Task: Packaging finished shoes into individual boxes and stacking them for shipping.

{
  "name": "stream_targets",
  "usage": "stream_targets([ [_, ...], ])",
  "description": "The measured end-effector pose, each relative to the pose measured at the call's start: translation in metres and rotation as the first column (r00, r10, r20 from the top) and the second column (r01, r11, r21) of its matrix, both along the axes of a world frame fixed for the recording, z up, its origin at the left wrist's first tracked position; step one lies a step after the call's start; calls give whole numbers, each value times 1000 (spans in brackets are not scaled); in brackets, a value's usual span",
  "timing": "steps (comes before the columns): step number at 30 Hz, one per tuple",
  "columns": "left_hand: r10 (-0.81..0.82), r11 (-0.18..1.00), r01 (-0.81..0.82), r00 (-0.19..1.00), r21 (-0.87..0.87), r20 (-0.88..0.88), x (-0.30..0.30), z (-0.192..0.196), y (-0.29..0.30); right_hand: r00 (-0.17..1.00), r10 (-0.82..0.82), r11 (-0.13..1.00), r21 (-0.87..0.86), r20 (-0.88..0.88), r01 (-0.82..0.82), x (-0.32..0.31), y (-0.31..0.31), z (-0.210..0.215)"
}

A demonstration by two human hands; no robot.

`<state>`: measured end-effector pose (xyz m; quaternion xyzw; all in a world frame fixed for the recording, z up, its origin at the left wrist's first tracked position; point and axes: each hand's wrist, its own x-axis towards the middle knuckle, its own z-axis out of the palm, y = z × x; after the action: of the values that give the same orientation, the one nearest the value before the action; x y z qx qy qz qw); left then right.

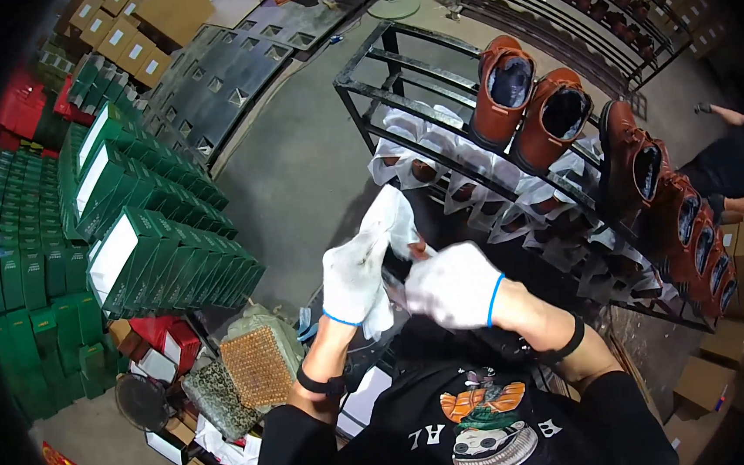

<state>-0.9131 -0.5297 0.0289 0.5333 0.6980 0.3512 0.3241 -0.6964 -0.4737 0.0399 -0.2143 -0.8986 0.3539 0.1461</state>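
Note:
White knit gloves with blue cuffs cover both my hands, in front of my chest. My left hand (351, 276) is closed around a thin white wrapper (388, 216) that stands up past the fingers and hangs below the palm. A small reddish-brown patch of a shoe (420, 250) shows between the wrapper and my right hand; the rest is hidden. Curled and slightly blurred, my right hand (457, 287) presses against the wrapped shoe from the right. Nearest to the hands is a black metal rack (436, 153), with brown leather shoes (501, 91) on top and white-wrapped shoes (473, 185) lower down.
Green shoeboxes (160, 258) are stacked at left. A beaded seat pad (265, 368) and a patterned cushion (219, 397) lie lower left. Dark pallets (233, 77) and cardboard boxes (121, 42) stand behind. Another shoe rack (548, 22) and a person (733, 160) are at right.

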Motion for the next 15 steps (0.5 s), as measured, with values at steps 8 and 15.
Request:
stream_targets([
  [8,191,926,-307,882,219,431,-13,-13,-40,783,-550,806,60,-289,588,-25,-18,-5],
  [15,475,870,-480,877,110,70,-29,-44,4,693,-678,602,355,-246,715,-57,119,27],
])
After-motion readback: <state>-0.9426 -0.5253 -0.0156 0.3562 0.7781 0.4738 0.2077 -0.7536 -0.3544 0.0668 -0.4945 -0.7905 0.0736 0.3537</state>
